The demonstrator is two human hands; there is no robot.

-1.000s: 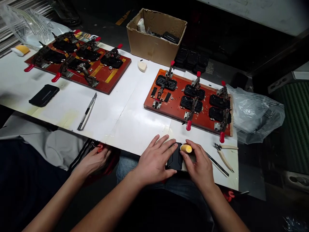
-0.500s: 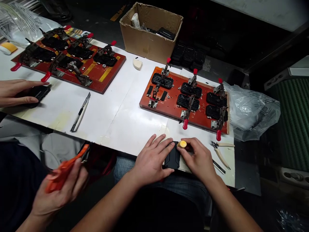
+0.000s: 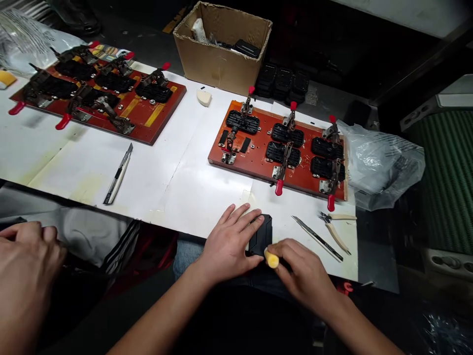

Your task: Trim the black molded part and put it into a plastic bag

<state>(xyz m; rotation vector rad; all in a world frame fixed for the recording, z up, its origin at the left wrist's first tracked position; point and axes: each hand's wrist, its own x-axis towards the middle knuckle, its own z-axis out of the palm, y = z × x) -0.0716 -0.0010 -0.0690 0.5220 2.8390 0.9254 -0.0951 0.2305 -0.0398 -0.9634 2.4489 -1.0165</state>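
My left hand (image 3: 231,241) lies flat with its fingers spread, the fingertips and thumb against a black rectangular plastic cover (image 3: 263,235). The cover rests at the table's front edge, its left part under my fingers. My right hand (image 3: 305,268) is closed around a short cream piece with a round yellow end (image 3: 272,260). This piece meets the cover's lower right corner; its far end is hidden. To the right of the cover lie a slim knife (image 3: 318,238) and side cutters (image 3: 334,229) with cream handles.
Two red-brown clamp boards, the left one (image 3: 164,116) and the right one (image 3: 251,162), hold black parts. A cardboard box (image 3: 218,69) stands behind, near a cream chunk (image 3: 204,97). A utility knife (image 3: 118,175) lies left, plastic bag (image 3: 384,167) right. A co-worker's hand (image 3: 27,266) is at lower left.
My right hand has slid the cream piece down the cover's right edge to its lower corner, uncovering the slim knife. The co-worker's orange object and black part have left view.
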